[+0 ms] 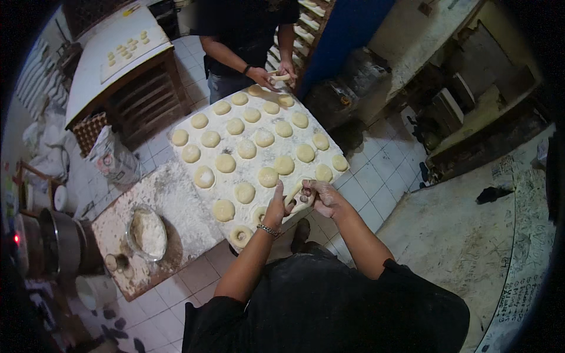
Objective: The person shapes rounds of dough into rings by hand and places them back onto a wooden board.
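Over the near right corner of a flour-dusted board [194,165], I hold a ring of pale dough [301,202] between my hands. My left hand [275,209] grips its left side, and my right hand [323,199] has its fingers closed on the right side, some through the hole. Several flattened dough rounds [246,148] are spread over the board. A shaped dough ring [241,236] lies at the near left corner, with another partly hidden behind my left wrist.
A co-worker's hands [262,76] hold another ring at the far edge. At left are a bowl of flour [146,232], a white sack [115,156], metal pots [56,241] and a table [88,94] with small dough pieces. A worn counter [459,247] stands at right.
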